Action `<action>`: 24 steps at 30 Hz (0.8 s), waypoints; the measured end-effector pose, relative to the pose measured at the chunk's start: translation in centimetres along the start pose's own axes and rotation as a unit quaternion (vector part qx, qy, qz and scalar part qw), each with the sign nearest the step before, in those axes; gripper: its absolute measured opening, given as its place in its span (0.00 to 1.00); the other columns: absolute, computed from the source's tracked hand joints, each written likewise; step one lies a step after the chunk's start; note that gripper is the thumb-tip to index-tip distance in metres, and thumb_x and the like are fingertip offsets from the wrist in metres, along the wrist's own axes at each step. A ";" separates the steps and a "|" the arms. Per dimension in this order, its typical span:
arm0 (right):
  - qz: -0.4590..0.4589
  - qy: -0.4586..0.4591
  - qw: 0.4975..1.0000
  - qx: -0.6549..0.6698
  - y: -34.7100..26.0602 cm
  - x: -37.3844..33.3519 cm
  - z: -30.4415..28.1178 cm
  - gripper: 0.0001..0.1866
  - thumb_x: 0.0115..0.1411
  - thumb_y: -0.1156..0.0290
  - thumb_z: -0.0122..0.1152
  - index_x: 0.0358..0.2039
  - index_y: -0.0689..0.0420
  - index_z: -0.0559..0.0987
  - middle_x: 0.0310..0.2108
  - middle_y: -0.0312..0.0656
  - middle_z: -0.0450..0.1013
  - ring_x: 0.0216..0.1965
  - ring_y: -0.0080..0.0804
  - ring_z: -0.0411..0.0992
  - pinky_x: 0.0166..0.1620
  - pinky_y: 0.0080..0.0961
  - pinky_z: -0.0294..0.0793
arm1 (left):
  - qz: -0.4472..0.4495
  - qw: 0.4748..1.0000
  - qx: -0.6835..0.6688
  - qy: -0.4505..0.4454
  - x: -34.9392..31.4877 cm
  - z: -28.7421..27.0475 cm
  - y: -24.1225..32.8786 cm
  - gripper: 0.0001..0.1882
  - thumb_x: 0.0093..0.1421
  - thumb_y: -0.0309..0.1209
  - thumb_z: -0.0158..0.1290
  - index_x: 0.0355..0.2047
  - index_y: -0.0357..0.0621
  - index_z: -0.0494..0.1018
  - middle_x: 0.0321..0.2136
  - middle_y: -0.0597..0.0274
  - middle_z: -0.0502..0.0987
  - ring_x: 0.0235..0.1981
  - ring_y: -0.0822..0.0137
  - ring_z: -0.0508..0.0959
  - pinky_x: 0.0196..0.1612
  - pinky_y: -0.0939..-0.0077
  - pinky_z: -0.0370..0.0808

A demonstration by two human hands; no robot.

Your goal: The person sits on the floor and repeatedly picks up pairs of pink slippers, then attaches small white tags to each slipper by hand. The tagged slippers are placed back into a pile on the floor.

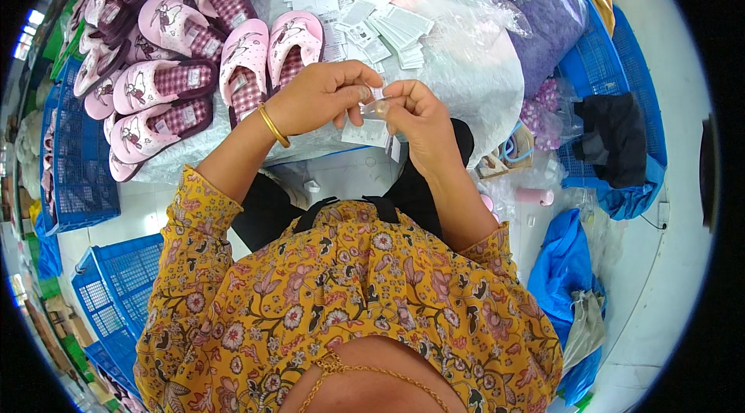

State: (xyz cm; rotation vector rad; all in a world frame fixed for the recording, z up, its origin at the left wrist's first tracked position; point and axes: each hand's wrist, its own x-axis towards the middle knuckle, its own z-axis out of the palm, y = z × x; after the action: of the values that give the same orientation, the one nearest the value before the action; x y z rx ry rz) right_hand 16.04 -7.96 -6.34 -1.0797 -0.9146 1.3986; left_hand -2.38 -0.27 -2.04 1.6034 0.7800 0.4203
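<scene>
My left hand point(330, 98), with a gold bangle at the wrist, and my right hand point(423, 126) meet over the near edge of the table. Both are closed in a pinch on a small clear plastic piece point(375, 106) between the fingertips; its exact kind is too small to tell. White paper tags point(366, 133) show just below the fingers, and I cannot tell whether they hang from the piece. Left of my left hand, a pair of pink slippers point(245, 56) with checked insoles stands on the table. Loose white tags point(400, 29) lie spread beyond my hands.
More pink slippers point(163, 83) crowd the table's left side. The table point(485, 95) has a plastic cover. Blue crates point(116, 277) stand at the left, another blue crate point(594, 64) at the right. A bagged purple bundle point(539, 13) and a black cloth point(609, 137) lie at the right.
</scene>
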 end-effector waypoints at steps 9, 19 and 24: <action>-0.012 -0.019 0.987 -0.157 0.2 -2.3 0.4 0.17 0.57 0.72 0.67 0.45 0.60 0.74 0.33 0.34 0.75 0.29 0.15 0.68 0.33 0.14 0.69 | 0.209 0.925 0.312 0.062 -3.1 -0.3 -1.4 0.03 0.62 0.27 0.51 0.35 0.43 0.72 0.29 0.59 0.73 0.27 0.62 0.76 0.30 0.70 0.73; 0.062 -0.117 0.970 -0.206 1.4 -2.7 2.9 0.12 0.60 0.73 0.65 0.43 0.61 0.75 0.32 0.32 0.75 0.30 0.13 0.68 0.35 0.13 0.69 | 0.215 0.867 0.443 0.082 -7.4 -0.1 -1.9 0.05 0.61 0.31 0.52 0.35 0.47 0.68 0.30 0.60 0.70 0.28 0.55 0.76 0.26 0.62 0.73; -0.032 -0.015 0.974 -0.222 2.3 -2.3 3.8 0.15 0.59 0.71 0.66 0.45 0.61 0.76 0.27 0.31 0.73 0.27 0.13 0.66 0.31 0.15 0.67 | 0.187 0.860 0.471 0.059 -8.4 -1.2 -3.1 0.08 0.57 0.28 0.51 0.37 0.43 0.68 0.33 0.57 0.73 0.33 0.54 0.79 0.28 0.61 0.76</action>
State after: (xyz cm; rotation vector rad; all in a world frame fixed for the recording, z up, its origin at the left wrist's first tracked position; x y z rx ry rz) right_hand 11.71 -10.38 -7.17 -1.3478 -1.3127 1.1874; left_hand -9.86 -5.12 -3.50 2.7001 0.8143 0.4390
